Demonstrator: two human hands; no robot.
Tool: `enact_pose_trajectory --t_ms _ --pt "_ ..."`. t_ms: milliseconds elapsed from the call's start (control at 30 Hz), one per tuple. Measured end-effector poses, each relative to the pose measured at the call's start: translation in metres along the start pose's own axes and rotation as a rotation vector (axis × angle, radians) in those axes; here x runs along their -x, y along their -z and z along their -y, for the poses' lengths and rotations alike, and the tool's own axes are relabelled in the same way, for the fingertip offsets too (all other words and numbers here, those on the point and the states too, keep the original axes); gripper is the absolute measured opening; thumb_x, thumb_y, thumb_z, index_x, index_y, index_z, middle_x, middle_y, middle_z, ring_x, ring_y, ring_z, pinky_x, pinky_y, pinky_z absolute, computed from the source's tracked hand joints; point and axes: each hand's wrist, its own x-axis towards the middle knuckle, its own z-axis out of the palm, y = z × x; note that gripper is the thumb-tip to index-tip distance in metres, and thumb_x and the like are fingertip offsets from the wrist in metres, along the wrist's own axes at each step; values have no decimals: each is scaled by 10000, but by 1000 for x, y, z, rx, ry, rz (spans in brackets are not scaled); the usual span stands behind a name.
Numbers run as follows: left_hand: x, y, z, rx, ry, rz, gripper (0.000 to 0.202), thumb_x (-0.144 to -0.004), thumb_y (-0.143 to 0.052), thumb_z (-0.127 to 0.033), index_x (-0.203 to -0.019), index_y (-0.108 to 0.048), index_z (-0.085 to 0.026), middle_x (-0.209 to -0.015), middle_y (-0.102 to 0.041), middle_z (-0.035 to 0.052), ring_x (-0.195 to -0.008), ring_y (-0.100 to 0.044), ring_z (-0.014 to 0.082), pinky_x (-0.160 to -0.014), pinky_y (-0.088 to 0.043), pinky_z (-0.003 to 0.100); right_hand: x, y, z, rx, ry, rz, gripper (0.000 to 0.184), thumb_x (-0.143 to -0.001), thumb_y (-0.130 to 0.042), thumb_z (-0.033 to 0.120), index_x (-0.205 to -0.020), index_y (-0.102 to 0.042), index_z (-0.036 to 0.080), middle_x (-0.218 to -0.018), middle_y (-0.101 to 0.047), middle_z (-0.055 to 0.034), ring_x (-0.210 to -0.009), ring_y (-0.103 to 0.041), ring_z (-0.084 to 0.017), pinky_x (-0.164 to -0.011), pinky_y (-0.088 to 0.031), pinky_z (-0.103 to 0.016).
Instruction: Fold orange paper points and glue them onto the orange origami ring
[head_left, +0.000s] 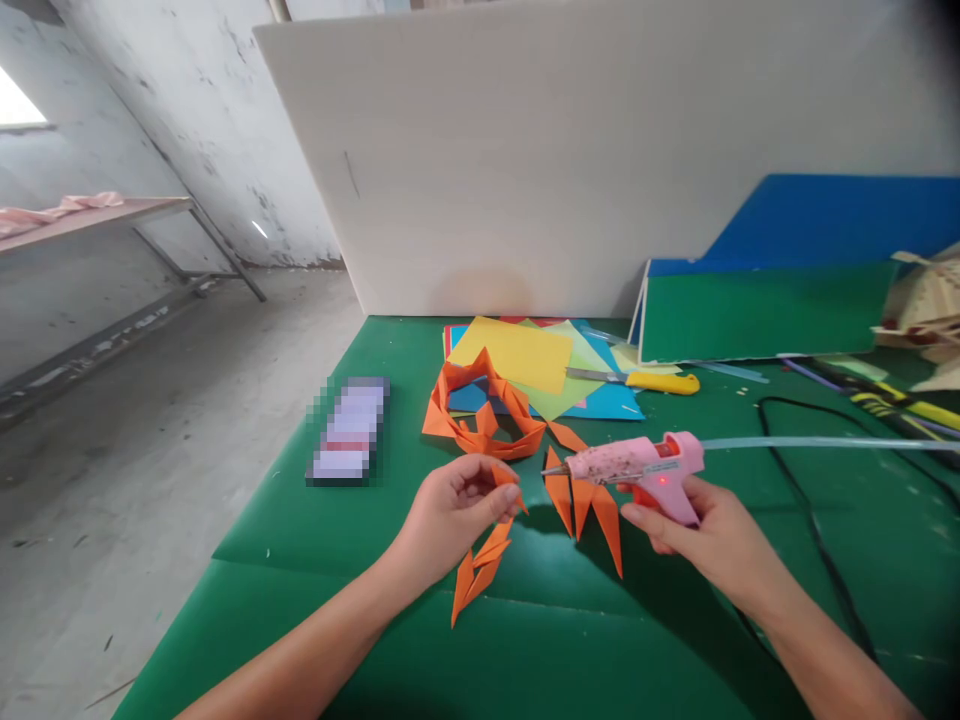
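My left hand point(469, 505) pinches a small folded orange paper piece point(508, 487) between thumb and fingers. Wrapped around the handle of a pink hot glue gun point(637, 468), my right hand point(701, 530) holds it with the nozzle pointing left, a short way from the pinched piece. A clear glue stick point(810, 443) runs out of the gun's back. Beyond my left hand lies a ring of folded orange paper point(484, 410). Loose orange paper pieces point(600, 515) lie under the nozzle, and more folded pieces point(480, 572) lie just below my left hand.
Coloured paper sheets point(517, 350) are stacked behind the ring, with a yellow-handled knife point(660, 383) on them. A blurred phone point(349, 430) lies at left. A black cable point(806, 520) crosses the green table point(300, 600) at right. A white board point(525, 150) stands behind.
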Motion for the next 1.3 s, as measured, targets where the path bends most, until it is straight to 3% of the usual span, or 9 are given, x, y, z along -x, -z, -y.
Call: enact_pose_trajectory --t_ms 133,367,767,1300 --pt "-10 -9 1 89 -6 -41 258 -756 -709 -343 -882 -619 -137 -723 -670 20 -678 -652 132 -685 -551 260 7 -4 10 48 28 -85 362 -638 -719 521 -547 -596 193 -468 -547 12 -445 -516 -149 -427 -414 -251" --pt "-18 -3 7 59 6 -119 271 -739 -719 -384 -808 -645 -132 -686 -686 42 -632 -648 141 -615 -536 247 12 -8 9 190 129 -145 315 -644 -688 473 -527 -633 185 -443 -550 14 -420 -496 -147 -404 -380 -241" --pt "-17 -2 3 -3 91 -118 337 -712 -735 -443 -798 -715 -118 -595 -643 16 -529 -552 94 -545 -466 206 9 -1 -1 392 333 -70 269 -708 -644 407 -590 -693 170 -487 -633 -4 -434 -584 -168 -386 -430 -206" --pt "-15 -4 -2 -3 102 -110 406 -678 -738 -515 -754 -726 -116 -576 -658 41 -504 -580 121 -532 -492 243 7 -4 -3 441 435 -107 279 -726 -596 352 -518 -619 167 -422 -548 11 -372 -493 -126 -344 -373 -194"
